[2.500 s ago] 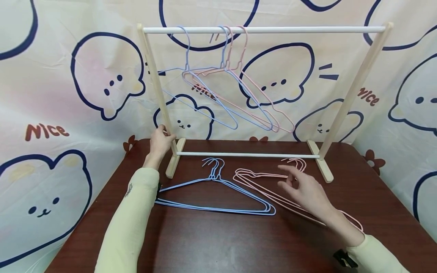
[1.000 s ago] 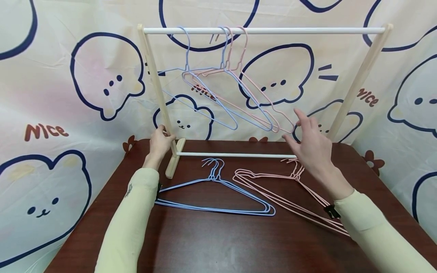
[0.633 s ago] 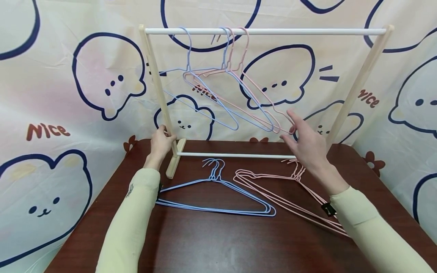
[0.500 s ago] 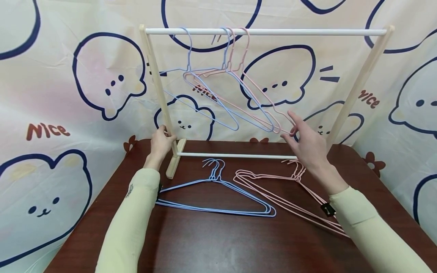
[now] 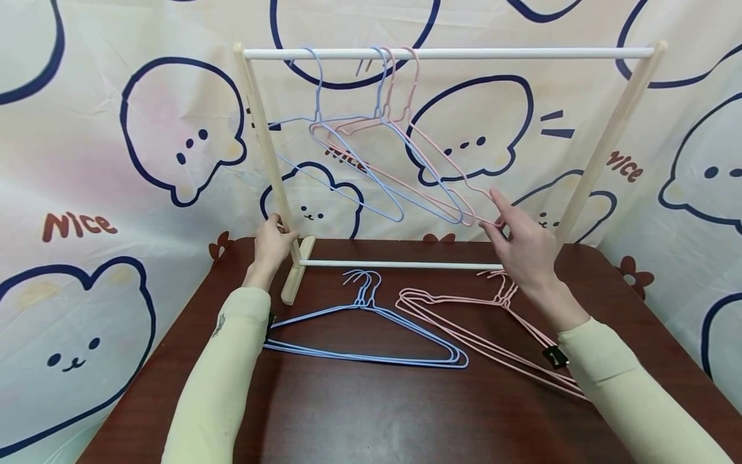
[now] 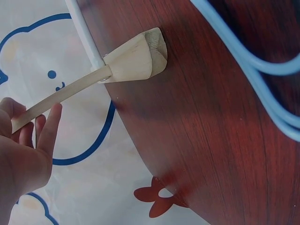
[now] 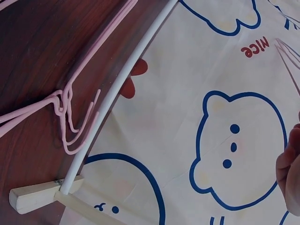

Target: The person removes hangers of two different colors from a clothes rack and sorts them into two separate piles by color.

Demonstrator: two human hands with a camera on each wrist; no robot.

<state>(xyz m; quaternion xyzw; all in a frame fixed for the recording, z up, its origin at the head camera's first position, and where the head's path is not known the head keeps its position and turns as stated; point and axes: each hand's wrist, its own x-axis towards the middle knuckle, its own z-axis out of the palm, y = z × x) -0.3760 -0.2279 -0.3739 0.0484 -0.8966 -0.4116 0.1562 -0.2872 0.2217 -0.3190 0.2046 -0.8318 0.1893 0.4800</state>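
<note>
My left hand (image 5: 271, 251) grips the lower part of the rack's left wooden upright (image 5: 263, 142); in the left wrist view its fingers wrap that upright (image 6: 61, 95). With thumb and fingertips, my right hand (image 5: 526, 251) pinches the lower right corner of the rightmost pink clothes hanger (image 5: 414, 84), whose hook hangs on the white top rail (image 5: 522, 53). Only part of this hand (image 7: 290, 168) shows at the right edge of the right wrist view. To the left on the rail hang another pink hanger (image 5: 391, 87) and two blue hangers (image 5: 318, 90).
On the brown table (image 5: 371, 412) lie stacked blue hangers (image 5: 362, 355) at centre and stacked pink hangers (image 5: 458, 298) under my right forearm. A white lower bar (image 5: 394, 263) joins the rack's feet. A patterned cloth (image 5: 174, 129) stands behind.
My right hand has risen from above the pink hangers on the table to the hanging pink hanger's corner, and its spread fingers have drawn together on it. My left hand stays on the upright.
</note>
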